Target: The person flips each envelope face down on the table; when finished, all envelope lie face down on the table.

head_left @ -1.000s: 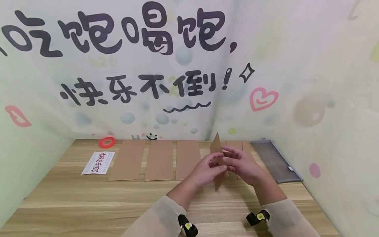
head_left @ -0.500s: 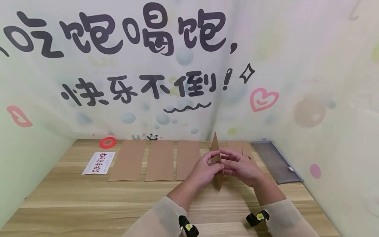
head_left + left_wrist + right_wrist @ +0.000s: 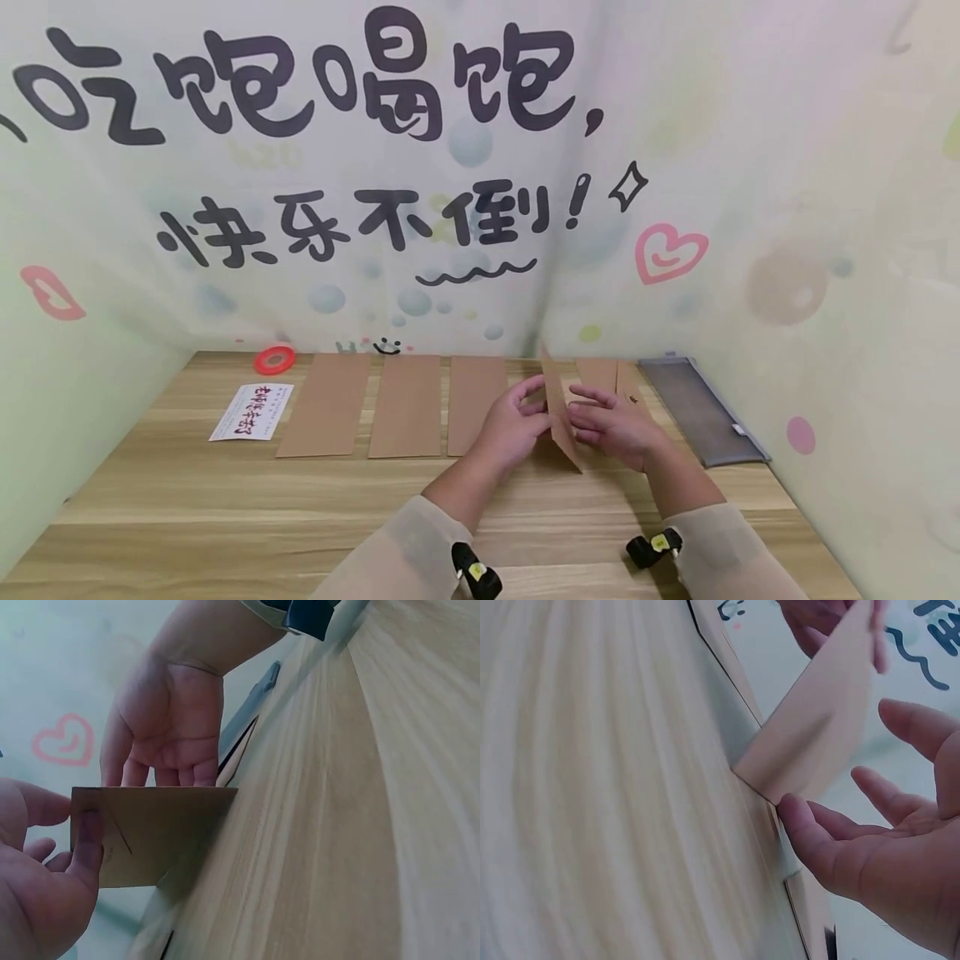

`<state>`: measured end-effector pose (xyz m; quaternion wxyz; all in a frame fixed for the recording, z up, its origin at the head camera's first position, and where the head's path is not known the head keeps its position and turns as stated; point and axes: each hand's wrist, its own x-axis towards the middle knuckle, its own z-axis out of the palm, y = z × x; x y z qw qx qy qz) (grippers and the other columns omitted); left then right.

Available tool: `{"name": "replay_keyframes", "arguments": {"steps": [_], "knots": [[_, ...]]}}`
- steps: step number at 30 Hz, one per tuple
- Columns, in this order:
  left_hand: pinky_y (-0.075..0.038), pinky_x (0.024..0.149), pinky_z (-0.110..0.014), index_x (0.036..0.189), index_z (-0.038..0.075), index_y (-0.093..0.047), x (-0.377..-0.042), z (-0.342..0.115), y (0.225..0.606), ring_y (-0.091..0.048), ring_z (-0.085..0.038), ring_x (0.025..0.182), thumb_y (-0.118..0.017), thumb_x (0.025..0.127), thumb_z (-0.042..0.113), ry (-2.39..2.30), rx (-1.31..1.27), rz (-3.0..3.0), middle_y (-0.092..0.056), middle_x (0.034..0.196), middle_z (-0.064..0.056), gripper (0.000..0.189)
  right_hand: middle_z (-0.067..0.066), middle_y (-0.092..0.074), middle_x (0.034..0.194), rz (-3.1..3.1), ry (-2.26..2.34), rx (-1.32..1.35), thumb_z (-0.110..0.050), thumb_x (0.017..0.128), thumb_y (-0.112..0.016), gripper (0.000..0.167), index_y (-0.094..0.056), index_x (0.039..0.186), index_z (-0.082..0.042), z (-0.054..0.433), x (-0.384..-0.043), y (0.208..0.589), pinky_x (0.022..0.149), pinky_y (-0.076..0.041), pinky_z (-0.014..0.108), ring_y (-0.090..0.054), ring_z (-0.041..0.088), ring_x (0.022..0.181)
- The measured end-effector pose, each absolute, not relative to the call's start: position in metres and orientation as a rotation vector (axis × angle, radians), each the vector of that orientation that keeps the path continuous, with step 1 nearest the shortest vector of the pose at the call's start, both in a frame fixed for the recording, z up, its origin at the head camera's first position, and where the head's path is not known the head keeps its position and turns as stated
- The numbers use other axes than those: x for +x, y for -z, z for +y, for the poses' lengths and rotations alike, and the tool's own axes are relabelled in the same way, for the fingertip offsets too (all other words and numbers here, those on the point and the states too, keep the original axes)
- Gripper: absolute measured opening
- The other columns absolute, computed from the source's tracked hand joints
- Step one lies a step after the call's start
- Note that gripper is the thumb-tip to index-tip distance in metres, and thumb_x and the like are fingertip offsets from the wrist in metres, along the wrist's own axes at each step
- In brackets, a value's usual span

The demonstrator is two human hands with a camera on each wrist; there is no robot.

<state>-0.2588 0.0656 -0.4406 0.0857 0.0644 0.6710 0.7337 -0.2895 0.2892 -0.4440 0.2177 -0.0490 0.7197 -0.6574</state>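
My left hand (image 3: 510, 427) pinches a thin brown cardboard piece (image 3: 557, 412) that stands on edge above the table. In the left wrist view its thumb lies on the face of the cardboard (image 3: 169, 832), which carries a short dark line. On the other side of the piece is my right hand (image 3: 621, 429), its fingers spread and loosely bent. From the right wrist view, the thumb of the right hand (image 3: 900, 847) is at the lower edge of the cardboard (image 3: 810, 727); whether it touches cannot be told. Part of the left hand's fingers is hidden behind the piece.
Several flat cardboard pieces (image 3: 405, 408) lie in a row along the back of the wooden table (image 3: 300, 525). At left are a red ring (image 3: 274, 360) and a white printed card (image 3: 251, 412). A grey mesh pouch (image 3: 701, 408) lies at right, near the wall.
The upright cardboard piece has turned, its near end swinging to the right. The right fingers have drawn slightly away from it. Both forearms have stayed nearly in place.
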Motion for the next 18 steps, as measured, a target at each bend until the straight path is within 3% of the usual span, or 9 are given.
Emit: {"name": "replay_keyframes", "arguments": {"steps": [5, 12, 18], "knots": [[-0.064, 0.098, -0.037, 0.151, 0.015, -0.061, -0.262, 0.063, 0.449, -0.069, -0.028, 0.130, -0.074, 0.096, 0.003, -2.157, 0.122, 2.131, -0.072, 0.136, -0.017, 0.058, 0.015, -0.052, 0.156, 2.038, 1.840, -0.083, -0.023, 0.111, -0.059, 0.069, -0.025, 0.168, -0.004, 0.294, -0.292, 0.444, 0.107, -0.057, 0.029, -0.062, 0.011, 0.129], [-0.060, 0.106, -0.039, 0.150, 0.013, -0.061, -0.265, 0.059, 0.456, -0.061, -0.033, 0.139, -0.069, 0.095, 0.000, -2.090, 0.089, 2.198, -0.059, 0.154, -0.018, 0.057, 0.020, -0.048, 0.160, 2.068, 1.850, -0.083, -0.023, 0.111, -0.059, 0.069, -0.026, 0.168, -0.002, 0.296, -0.293, 0.443, 0.112, -0.054, 0.029, -0.057, 0.014, 0.138], [-0.048, 0.121, -0.051, 0.154, 0.012, -0.057, -0.264, 0.058, 0.455, -0.051, -0.036, 0.150, -0.069, 0.097, 0.007, -1.973, 0.118, 2.257, -0.055, 0.160, -0.018, 0.058, 0.025, -0.030, 0.172, 2.076, 1.859, -0.078, -0.021, 0.111, -0.057, 0.069, -0.024, 0.169, -0.003, 0.295, -0.294, 0.444, 0.114, -0.052, 0.028, -0.048, 0.019, 0.149]]}}
